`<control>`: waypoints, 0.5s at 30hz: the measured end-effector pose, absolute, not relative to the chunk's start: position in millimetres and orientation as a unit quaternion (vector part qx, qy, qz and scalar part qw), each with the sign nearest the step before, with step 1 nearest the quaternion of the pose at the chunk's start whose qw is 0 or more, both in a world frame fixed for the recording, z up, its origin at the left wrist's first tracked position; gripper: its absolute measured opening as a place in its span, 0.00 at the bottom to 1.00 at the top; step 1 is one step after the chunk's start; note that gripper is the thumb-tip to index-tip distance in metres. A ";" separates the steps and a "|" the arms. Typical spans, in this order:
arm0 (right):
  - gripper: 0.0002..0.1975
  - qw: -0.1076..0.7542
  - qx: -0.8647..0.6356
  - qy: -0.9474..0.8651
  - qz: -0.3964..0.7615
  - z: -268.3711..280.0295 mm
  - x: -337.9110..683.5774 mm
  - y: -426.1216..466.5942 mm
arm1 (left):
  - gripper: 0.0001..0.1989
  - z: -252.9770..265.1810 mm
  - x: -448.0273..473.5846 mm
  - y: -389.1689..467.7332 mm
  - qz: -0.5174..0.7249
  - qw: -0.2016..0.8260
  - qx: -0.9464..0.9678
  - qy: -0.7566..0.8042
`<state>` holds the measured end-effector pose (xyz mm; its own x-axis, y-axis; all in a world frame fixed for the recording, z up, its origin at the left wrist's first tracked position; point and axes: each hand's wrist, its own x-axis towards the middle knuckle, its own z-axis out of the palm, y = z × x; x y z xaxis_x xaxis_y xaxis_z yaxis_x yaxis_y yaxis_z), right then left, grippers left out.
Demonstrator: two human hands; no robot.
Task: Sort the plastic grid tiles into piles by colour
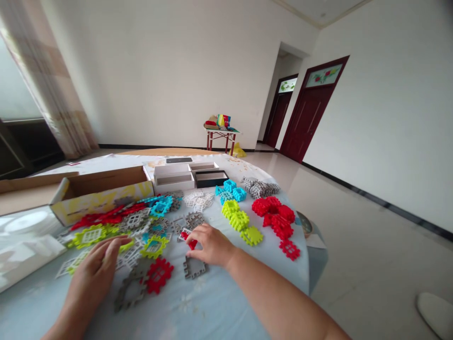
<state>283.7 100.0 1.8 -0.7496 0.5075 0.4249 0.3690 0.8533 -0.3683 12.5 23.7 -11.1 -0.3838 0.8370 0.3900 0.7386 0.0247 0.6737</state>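
Interlocking plastic building pieces lie in a mixed heap in front of me. My right hand (209, 244) is curled around a small red building piece (192, 243), which shows between thumb and fingers. Just below its thumb lies a grey square frame piece (194, 268) on the cloth. On the left, my left hand (97, 267) reaches over the heap with fingers stretched out. Its fingertips are close to a yellow-green piece (126, 246), and contact cannot be made out. Between the hands lie a red toothed piece (159, 275) and a larger grey frame (130, 293).
Sorted piles of red (274, 212), yellow-green (238, 218), blue (231, 190) and grey pieces (261, 187) stand at the right. Behind the heap are an open cardboard box (106, 196), small box trays (174, 179) and a phone (179, 160). White packaging (30, 255) is at the left.
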 end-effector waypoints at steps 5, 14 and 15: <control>0.07 0.273 -0.280 -0.915 0.100 7.7 290.5 101.2 | 0.20 -8.9 13.5 23.1 0.428 0.046 0.550 0.716; 0.10 0.401 -0.351 -0.839 0.108 44.6 351.2 101.2 | 0.19 -26.3 0.2 28.5 0.436 0.049 0.548 0.712; 0.10 0.404 -0.360 -0.834 0.110 48.6 365.0 102.7 | 0.18 -29.3 -2.0 29.4 0.436 0.044 0.552 0.710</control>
